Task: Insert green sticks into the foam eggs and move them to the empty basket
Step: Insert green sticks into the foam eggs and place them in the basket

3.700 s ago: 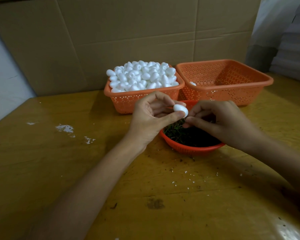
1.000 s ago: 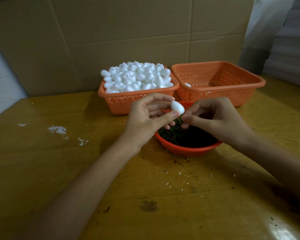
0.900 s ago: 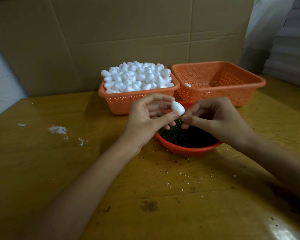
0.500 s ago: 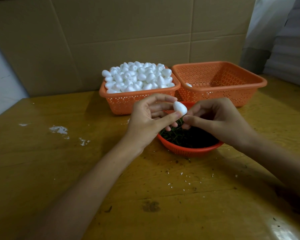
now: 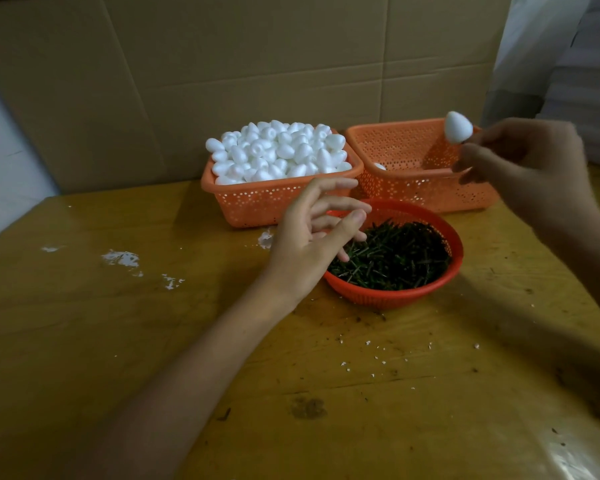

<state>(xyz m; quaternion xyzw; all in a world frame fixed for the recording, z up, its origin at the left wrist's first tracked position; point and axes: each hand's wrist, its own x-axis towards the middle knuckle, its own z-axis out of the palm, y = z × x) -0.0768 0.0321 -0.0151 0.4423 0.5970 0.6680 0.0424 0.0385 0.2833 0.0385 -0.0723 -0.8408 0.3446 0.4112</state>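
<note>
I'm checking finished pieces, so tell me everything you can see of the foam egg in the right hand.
The foam egg is plain white, matte and smooth, like moulded foam, with no marks visible. It is held off the table, roughly upright, narrower end up, appearing against the far rim of the right orange basket. The right hand pinches it from below at its wide end; nothing else touches it. No green stick shows; the fingers may hide one.

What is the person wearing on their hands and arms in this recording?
Both are bare. The left hand and right hand show no gloves or rings, and the left forearm and right forearm show no sleeve, watch or bracelet within the frame.
</note>
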